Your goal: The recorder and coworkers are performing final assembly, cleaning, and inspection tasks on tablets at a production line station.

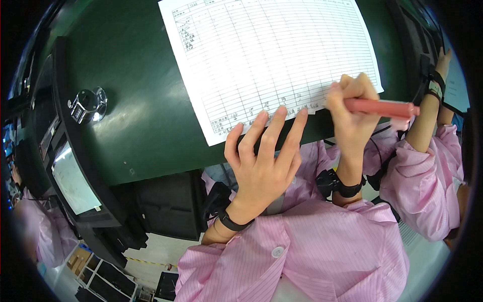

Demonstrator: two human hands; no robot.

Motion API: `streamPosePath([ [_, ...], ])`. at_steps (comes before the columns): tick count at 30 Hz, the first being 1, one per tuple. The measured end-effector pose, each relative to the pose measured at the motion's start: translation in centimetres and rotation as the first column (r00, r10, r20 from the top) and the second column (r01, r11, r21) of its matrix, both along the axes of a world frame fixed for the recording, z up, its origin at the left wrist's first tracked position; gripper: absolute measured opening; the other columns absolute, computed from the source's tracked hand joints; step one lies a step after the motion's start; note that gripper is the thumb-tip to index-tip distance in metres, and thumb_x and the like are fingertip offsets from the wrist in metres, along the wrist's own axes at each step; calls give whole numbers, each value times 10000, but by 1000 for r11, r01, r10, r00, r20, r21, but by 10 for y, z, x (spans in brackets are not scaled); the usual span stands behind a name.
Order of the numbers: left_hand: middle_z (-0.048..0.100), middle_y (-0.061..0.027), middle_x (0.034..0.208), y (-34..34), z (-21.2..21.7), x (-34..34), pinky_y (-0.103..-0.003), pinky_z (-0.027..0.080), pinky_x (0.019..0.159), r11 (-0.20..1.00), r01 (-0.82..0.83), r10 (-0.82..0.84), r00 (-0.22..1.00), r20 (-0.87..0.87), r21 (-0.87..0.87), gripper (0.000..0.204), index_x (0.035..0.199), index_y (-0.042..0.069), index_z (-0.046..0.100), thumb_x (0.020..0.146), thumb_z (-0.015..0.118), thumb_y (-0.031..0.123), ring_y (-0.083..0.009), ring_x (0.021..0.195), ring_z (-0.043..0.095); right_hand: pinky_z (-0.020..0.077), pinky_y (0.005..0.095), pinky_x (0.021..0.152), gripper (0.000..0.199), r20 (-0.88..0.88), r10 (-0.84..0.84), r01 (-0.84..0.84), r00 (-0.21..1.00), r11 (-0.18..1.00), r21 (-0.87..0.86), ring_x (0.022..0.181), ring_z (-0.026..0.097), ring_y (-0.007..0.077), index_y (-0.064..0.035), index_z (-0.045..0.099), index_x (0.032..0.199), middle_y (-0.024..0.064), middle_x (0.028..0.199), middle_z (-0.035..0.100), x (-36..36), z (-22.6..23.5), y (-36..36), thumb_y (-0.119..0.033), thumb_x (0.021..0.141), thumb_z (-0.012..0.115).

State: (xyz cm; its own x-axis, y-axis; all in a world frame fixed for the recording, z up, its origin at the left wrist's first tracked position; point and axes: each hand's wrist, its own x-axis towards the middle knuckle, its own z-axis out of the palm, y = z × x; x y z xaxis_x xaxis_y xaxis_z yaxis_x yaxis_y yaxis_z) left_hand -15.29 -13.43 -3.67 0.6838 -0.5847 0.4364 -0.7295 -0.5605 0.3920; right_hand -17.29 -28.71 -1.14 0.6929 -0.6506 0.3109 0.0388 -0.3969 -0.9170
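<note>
While right hand (350, 113) grips pen (381, 107), paper edge (189, 75) slants; table (138, 90) spreads leftward.

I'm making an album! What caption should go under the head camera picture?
Left hand at the white printed form's near edge, right hand gripping a red pen, at a dark green table.

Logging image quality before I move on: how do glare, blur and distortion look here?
Head view: soft glare on the green tabletop left of the sheet, whose middle looks very bright, its lines faint; head view: the red pen and right hand look slightly blurred, the left hand crisper; head view: fisheye bends straight edges, and corners fall to black.
</note>
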Motion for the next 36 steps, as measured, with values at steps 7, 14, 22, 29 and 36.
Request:
streamPosePath([
  [7, 509, -31, 1209, -6, 9, 0, -457, 260, 1008, 999, 48, -47, 996, -70, 16, 408, 1171, 227, 617, 764, 623, 204, -234, 1153, 406, 184, 176, 369, 278, 358, -48, -191, 933, 775, 602, 430, 257, -3, -127, 332, 701, -47, 572, 388, -13, 15, -43, -30, 874, 527],
  [14, 453, -98, 1267, 7, 26, 4, -541, 254, 1004, 988, 29, -16, 996, -89, 149, 525, 1273, 219, 529, 772, 645, 322, -311, 1172, 389, 273, 174, 487, 190, -18, 63, -57, 998, 971, 231, 558, 350, 13, -73, 455, 753, -51, 658, 417, 6, 9, -17, -81, 844, 622],
  [22, 380, -198, 1334, -13, 5, -21, -568, 163, 1076, 980, 148, -162, 982, -96, -136, 714, 1283, 72, 448, 680, 697, 362, -381, 1288, 285, 285, 192, 621, 230, -134, 40, -49, 990, 997, -62, 670, 300, 66, -26, 411, 751, -23, 738, 306, -27, -35, -55, -115, 894, 568],
  [29, 331, -221, 1365, -8, 4, -18, -577, 116, 1085, 992, 86, -91, 994, -57, -96, 707, 1301, 53, 426, 724, 679, 375, -399, 1315, 228, 305, 193, 644, 276, -66, 123, -128, 990, 988, -84, 669, 317, 75, -4, 393, 720, 0, 762, 319, -1, -37, -42, -119, 897, 572],
  [36, 394, -234, 1303, -22, 3, -30, -605, 178, 1048, 990, 98, -105, 992, -70, -98, 727, 1252, 48, 478, 664, 707, 409, -372, 1261, 330, 371, 220, 630, 199, -60, -50, 45, 997, 996, -82, 681, 401, 83, -26, 478, 753, -14, 721, 425, -26, -50, -58, -108, 872, 616],
])
